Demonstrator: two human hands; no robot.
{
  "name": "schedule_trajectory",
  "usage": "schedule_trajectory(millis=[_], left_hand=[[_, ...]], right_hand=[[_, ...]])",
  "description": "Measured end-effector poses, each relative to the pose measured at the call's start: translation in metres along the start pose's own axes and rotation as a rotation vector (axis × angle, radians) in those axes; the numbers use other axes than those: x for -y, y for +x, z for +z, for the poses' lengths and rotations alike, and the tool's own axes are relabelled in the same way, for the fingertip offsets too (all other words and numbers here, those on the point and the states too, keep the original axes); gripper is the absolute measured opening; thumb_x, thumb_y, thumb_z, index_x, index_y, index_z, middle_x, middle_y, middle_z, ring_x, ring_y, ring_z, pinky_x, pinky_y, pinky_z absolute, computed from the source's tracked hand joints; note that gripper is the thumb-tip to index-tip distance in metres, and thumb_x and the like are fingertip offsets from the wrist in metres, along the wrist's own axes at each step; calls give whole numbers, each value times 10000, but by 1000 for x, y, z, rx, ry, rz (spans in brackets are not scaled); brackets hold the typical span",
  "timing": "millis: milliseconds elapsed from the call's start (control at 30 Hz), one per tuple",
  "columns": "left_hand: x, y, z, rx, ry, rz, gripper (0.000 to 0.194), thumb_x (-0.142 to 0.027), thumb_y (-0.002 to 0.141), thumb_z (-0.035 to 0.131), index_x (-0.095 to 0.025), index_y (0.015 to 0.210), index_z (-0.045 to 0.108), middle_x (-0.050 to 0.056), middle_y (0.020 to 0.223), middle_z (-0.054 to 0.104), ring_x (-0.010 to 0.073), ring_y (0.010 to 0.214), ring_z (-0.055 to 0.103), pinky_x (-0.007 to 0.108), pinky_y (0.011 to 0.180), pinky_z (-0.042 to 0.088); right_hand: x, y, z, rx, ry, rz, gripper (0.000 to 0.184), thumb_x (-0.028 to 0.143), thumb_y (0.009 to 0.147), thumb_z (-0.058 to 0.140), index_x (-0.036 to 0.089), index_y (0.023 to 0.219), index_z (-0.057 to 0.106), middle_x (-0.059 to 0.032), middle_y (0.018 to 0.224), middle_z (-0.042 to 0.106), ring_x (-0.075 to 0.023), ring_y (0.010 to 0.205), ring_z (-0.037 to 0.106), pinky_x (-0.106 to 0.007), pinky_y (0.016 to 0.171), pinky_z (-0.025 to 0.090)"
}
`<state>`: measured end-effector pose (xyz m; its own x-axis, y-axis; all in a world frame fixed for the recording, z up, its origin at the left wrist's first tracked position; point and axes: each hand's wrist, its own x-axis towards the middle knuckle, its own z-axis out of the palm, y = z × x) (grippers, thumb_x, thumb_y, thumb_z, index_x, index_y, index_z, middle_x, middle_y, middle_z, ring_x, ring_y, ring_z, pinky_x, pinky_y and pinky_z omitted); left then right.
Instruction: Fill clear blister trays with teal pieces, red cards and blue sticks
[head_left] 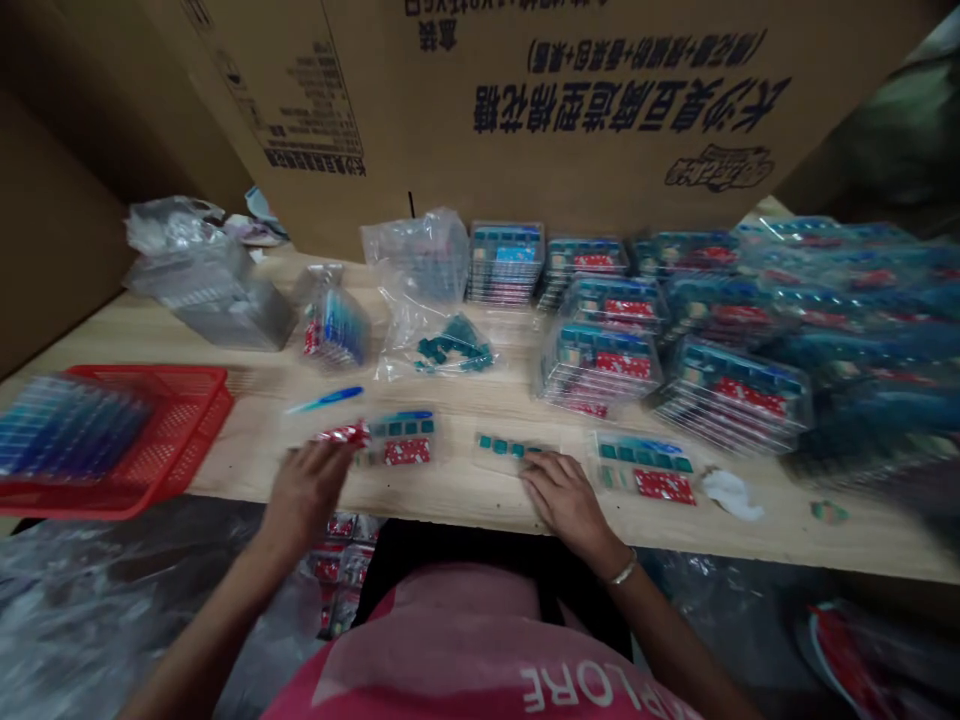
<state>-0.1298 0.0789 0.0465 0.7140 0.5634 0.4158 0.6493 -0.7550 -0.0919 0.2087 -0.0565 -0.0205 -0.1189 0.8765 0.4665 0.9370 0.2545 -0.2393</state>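
My left hand (307,490) is at the table's front edge, fingers pinched on a small red-and-white packet (341,435). Just right of it lies a clear tray (397,438) with teal squares and a red packet inside. My right hand (561,495) lies palm down with its fingers stretched onto a short row of teal squares (502,446). Another filled clear tray (649,468) lies to the right of that hand. A blue pen-like stick (326,400) lies above my left hand.
A red basket (176,440) with blue pieces stands at the left. Stacks of filled trays (600,365) cover the right half of the wooden table (465,495). Plastic bags (431,300) and a cardboard box wall (525,110) stand behind. White crumpled tissue (731,492) lies near the front right.
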Motion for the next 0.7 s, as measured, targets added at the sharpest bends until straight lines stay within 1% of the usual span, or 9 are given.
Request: schedule_trajectory(millis=[67,167,267,367,500,567,600,633,700], left_hand=[[-43,8,-5,23,-138,166,254,-155,880,430,-213,1055,605,82,900,649,211,786,561,327,658,401],[-102,13,-2,57,-292,361,230,-132,874,459,-164,1061,589,76,857,635,189,758,545,319,673,399],[-136,11,13,118,-365,454,167,-141,882,466,-149,987,596,48,804,616,167,724,532,309,690,408],[-146,9,30,186,-390,444,156,-159,895,458,-148,973,592,47,809,605,172,760,541,322,733,425],[-142,11,46,253,-385,389,212,-152,894,455,-136,1076,562,70,863,614,191,818,553,350,775,436],[-136,9,46,210,-416,325,228,-172,893,465,-158,1103,554,79,923,626,192,859,558,355,795,437],[-132,7,44,157,-442,267,220,-186,889,478,-175,1093,558,80,954,627,192,882,559,352,797,440],[-127,4,42,87,-467,175,196,-199,883,494,-190,1065,567,80,976,625,191,900,560,348,795,444],[-117,-6,37,-58,-507,-103,111,-216,865,529,-201,963,578,71,958,616,185,901,564,332,774,458]], right_hand=[[-2,-3,-2,-18,17,41,227,203,925,437,190,904,662,-97,1038,652,-230,959,559,-409,826,458],[-3,-7,-4,19,34,42,213,204,922,447,185,961,656,-100,1086,645,-237,991,557,-418,850,456],[-4,-5,-3,67,24,8,241,213,926,431,171,1027,645,-120,1152,627,-273,1079,536,-465,884,441],[-5,4,-4,43,105,26,247,204,925,426,175,1045,639,-126,1165,618,-269,1103,534,-469,900,444],[6,19,-8,0,308,42,225,179,918,446,206,1045,631,-86,1081,645,-222,1020,570,-417,865,472],[17,24,-6,74,364,-20,218,178,917,455,213,1041,630,-73,1066,647,-214,1000,572,-408,857,476],[22,25,-5,116,371,-49,216,177,915,457,210,1037,632,-76,1078,642,-218,1006,566,-410,856,477],[26,26,-3,146,367,-68,215,174,913,458,204,1030,636,-83,1091,636,-225,1014,556,-414,855,476],[33,27,0,154,341,-78,216,165,911,455,191,1016,641,-97,1097,628,-235,1015,540,-421,853,471]])
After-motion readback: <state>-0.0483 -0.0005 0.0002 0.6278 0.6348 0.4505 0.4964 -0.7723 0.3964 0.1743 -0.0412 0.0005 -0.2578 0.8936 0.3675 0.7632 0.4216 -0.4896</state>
